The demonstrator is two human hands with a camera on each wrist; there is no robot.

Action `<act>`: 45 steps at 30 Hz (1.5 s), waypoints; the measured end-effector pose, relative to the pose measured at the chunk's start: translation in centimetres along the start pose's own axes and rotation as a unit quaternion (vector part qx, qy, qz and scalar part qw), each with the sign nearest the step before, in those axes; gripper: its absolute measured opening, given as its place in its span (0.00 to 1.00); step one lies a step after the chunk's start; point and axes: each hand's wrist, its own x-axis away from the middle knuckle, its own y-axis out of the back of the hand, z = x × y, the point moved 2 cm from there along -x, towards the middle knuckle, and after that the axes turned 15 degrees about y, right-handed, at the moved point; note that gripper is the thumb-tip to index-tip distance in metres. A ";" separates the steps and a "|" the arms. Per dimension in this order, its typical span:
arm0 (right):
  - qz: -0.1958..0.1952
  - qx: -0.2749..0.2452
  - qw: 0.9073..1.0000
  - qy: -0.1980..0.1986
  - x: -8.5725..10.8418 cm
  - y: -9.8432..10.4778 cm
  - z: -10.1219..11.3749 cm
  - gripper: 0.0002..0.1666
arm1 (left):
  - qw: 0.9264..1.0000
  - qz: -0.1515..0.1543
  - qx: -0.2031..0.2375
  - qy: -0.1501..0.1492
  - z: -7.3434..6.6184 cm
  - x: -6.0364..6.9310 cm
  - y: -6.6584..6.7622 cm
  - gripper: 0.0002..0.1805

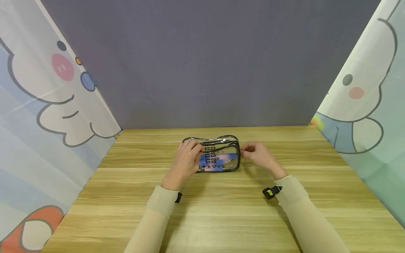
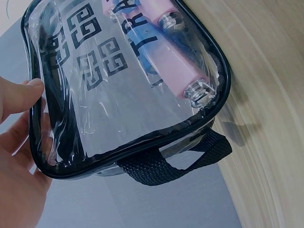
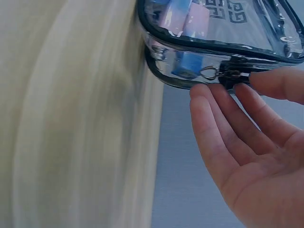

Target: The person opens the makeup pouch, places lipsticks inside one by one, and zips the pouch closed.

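Note:
A clear toiletry pouch (image 1: 232, 162) with black piping and dark "TRAVEL" lettering stands on the table. My left hand (image 1: 187, 157) grips its upper edge near the left end, the thumb (image 2: 28, 95) on the near face and the fingers behind. At the right end, my right hand (image 1: 257, 154) pinches the black zipper (image 3: 231, 76) between thumb and index finger, the other fingers extended beneath. A metal ring pull (image 3: 209, 72) hangs by the zipper. Through the plastic show pink-and-blue pieces (image 2: 175, 71) with silvery knobbed ends. A black strap handle (image 2: 152, 168) sticks out at the left end.
The wood-grain table (image 1: 218, 218) ends at a grey upright panel (image 1: 202, 70) behind the pouch. Cartoon-printed curtains (image 1: 38, 116) hang along both sides. A black wrist strap (image 1: 272, 192) sits on the right wrist.

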 end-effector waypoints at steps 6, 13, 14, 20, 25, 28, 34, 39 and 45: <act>0.009 -0.042 0.999 -0.008 0.2 -0.6 -0.9 0.12 | 1.000 0.000 0.004 0.001 0.0 0.0 0.0 0.07; 0.012 -0.116 0.993 -0.030 0.3 -1.0 -1.7 0.16 | 1.000 0.001 0.001 0.003 0.1 -0.1 -0.1 0.06; 0.010 -0.131 0.991 -0.034 0.4 -1.0 -1.8 0.16 | 1.000 0.001 0.001 0.003 0.1 0.0 -0.1 0.06; -0.003 -0.210 0.977 -0.043 0.5 -1.2 -2.3 0.16 | 1.000 0.000 0.002 0.002 0.0 -0.1 -0.1 0.06; -0.011 -0.234 0.971 -0.054 0.6 -1.2 -2.4 0.17 | 1.000 -0.003 0.001 -0.001 0.0 -0.1 -0.1 0.06; -0.006 -0.229 0.972 -0.058 0.6 -1.1 -2.4 0.17 | 1.000 -0.002 -0.001 0.000 0.1 -0.1 -0.2 0.06; 0.008 -0.221 0.974 -0.051 0.6 -1.1 -2.4 0.18 | 1.000 -0.004 0.000 0.002 0.1 0.1 -0.1 0.06; 0.001 -0.223 0.973 -0.057 0.5 -1.3 -2.3 0.18 | 1.000 -0.006 0.000 0.001 0.2 0.1 -0.1 0.06; -0.001 -0.232 0.971 -0.056 0.6 -1.2 -2.2 0.17 | 1.000 -0.011 -0.013 -0.002 0.0 0.0 -0.3 0.06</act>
